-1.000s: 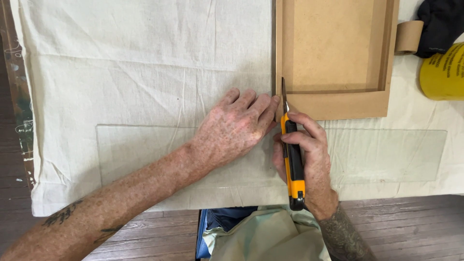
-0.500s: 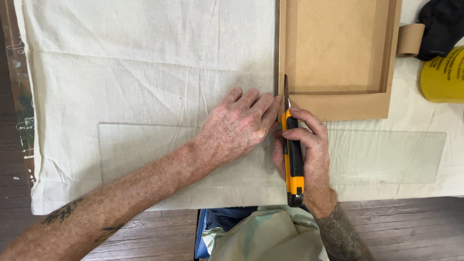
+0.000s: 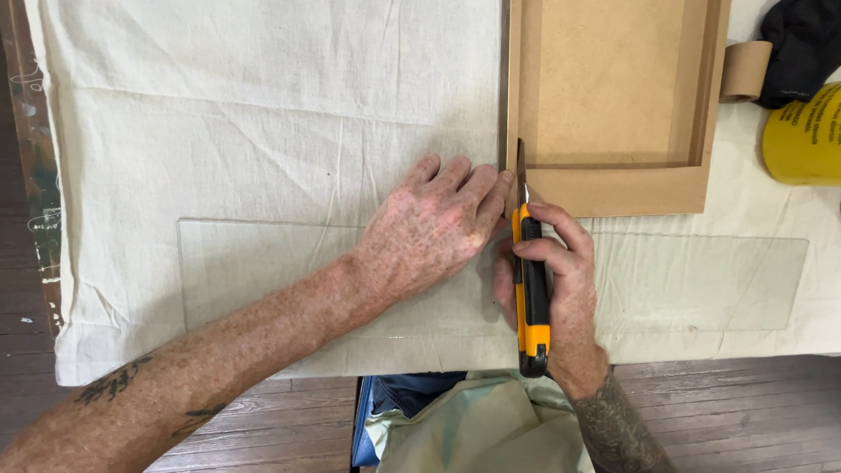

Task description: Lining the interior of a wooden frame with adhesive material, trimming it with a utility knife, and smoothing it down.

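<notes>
- Our desk (image 3: 263, 429) carries a pale cloth (image 3: 219, 114).
- We see a clear sheet (image 3: 701, 280) on it, below a brown tray (image 3: 613, 188).
- Our left hand (image 3: 429, 232) presses flat, open, on the sheet.
- Our right hand (image 3: 561, 289) grips a yellow knife (image 3: 530, 289), blade at the tray's corner.

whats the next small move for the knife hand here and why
Probably draw the yellow utility knife straight back toward the body along the frame's edge. The right hand has its blade tip at the left edge of the brown frame, at the far side of the clear sheet, while the left hand presses the sheet flat beside it, so a cut looks set up.
</notes>
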